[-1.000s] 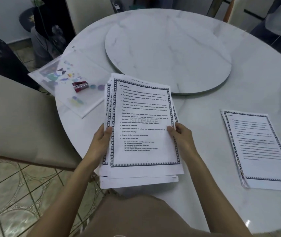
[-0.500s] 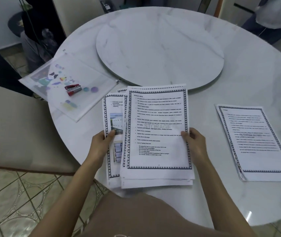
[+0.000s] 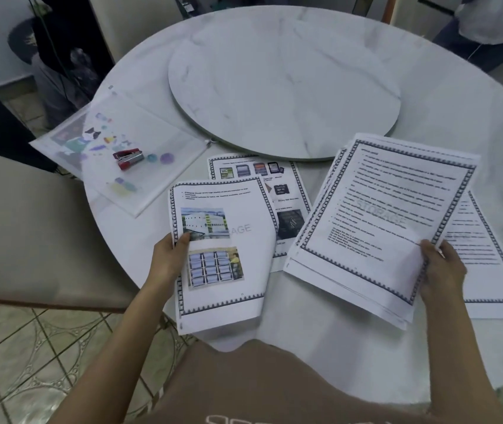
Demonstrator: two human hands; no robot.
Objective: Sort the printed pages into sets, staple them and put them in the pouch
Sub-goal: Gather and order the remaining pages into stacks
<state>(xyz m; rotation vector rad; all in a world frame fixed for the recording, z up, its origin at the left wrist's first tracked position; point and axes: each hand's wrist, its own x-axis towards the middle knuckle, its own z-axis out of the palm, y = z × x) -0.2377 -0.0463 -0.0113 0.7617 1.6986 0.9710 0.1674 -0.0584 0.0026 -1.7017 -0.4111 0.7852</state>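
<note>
My left hand (image 3: 169, 258) grips the left edge of a picture page stack (image 3: 222, 252) with photos and a bordered frame. My right hand (image 3: 441, 270) holds a thicker text page stack (image 3: 381, 221), tilted, by its lower right corner. Between them a page with memory-card pictures (image 3: 287, 191) lies flat on the marble table (image 3: 336, 325). Another printed set (image 3: 486, 270) lies on the table at the right, partly hidden under the text stack. A clear zip pouch (image 3: 140, 148) with colourful shapes lies at the left, with a small red stapler (image 3: 128, 158) resting on it.
A round marble turntable (image 3: 283, 84) fills the table's middle. A beige chair (image 3: 29, 228) stands close at the left, over tiled floor. Another person's clothing (image 3: 489, 16) shows at the far right corner. Dark objects (image 3: 60, 50) stand beyond the table's left edge.
The single pile I held in both hands has been split: my right hand carried the text pages off to the right, my left kept the picture pages, and a picture page now shows on the table.
</note>
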